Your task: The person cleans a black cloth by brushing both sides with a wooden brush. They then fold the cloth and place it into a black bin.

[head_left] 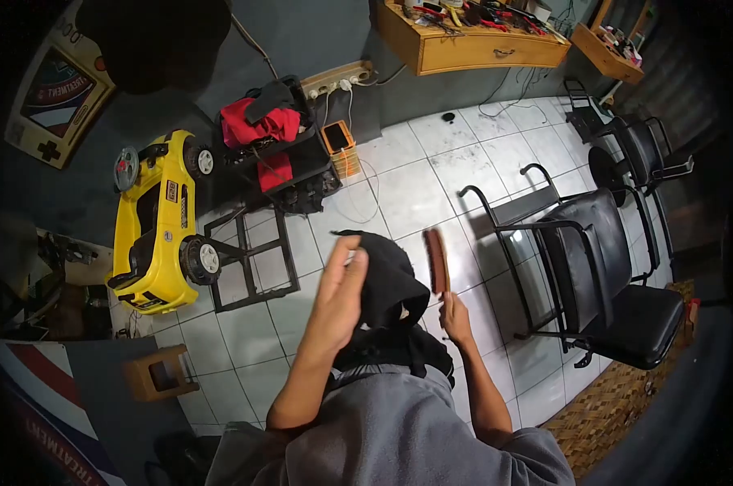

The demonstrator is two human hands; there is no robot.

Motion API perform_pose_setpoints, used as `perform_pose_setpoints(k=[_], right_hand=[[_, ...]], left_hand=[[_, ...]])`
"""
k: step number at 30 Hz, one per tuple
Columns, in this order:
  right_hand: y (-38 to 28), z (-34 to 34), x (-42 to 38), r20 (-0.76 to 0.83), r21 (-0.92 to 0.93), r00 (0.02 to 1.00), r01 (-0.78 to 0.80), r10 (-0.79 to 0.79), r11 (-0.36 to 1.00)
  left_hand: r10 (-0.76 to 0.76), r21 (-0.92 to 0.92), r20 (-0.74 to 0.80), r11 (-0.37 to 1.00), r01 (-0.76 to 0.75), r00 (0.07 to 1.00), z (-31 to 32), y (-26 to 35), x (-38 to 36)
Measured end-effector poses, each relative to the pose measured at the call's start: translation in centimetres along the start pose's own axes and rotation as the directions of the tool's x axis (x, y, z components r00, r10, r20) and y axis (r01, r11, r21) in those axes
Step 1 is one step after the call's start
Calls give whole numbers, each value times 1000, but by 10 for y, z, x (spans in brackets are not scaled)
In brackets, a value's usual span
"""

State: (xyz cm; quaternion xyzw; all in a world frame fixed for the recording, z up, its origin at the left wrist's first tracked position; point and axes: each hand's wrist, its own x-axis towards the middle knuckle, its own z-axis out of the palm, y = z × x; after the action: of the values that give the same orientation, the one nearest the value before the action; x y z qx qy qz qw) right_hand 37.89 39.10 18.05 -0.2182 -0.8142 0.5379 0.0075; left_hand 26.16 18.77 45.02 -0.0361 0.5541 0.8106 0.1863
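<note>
In the middle of the view my left hand (340, 285) is closed on the edge of a black cloth item (389, 271), soft and rounded, with a loose opening at its lower right. What exactly it is I cannot make out. My right hand (457, 318) grips the handle of a brush (437, 263), which has a reddish-brown head and points away from me. The brush is held upright just right of the black cloth, apart from it.
Black salon chairs (593, 267) stand on the right by a woven mat (617, 421). On the left are a yellow toy car (157, 235), a black metal frame (253, 255) and a wooden stool (160, 374). A trolley (277, 162) and a cluttered drawer shelf (488, 53) line the wall.
</note>
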Motion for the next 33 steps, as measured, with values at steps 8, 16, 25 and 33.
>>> perform_pose_setpoints(k=[8, 16, 25, 33], right_hand=[[-167, -30, -28, 310, 770, 939, -158, -146, 619], [77, 34, -11, 412, -527, 899, 99, 152, 844], [-15, -2, -19, 140, 279, 898, -441, 418, 853], [-118, -3, -20, 188, 465, 972, 41, -144, 884]], left_hand=[[197, 477, 267, 823, -307, 943, 22, -21, 11], [219, 16, 170, 974, -225, 961, 24, 10, -1], [71, 386, 234, 908, -160, 970, -1, -37, 9], [26, 415, 541, 861, -294, 840, 23, -27, 5]])
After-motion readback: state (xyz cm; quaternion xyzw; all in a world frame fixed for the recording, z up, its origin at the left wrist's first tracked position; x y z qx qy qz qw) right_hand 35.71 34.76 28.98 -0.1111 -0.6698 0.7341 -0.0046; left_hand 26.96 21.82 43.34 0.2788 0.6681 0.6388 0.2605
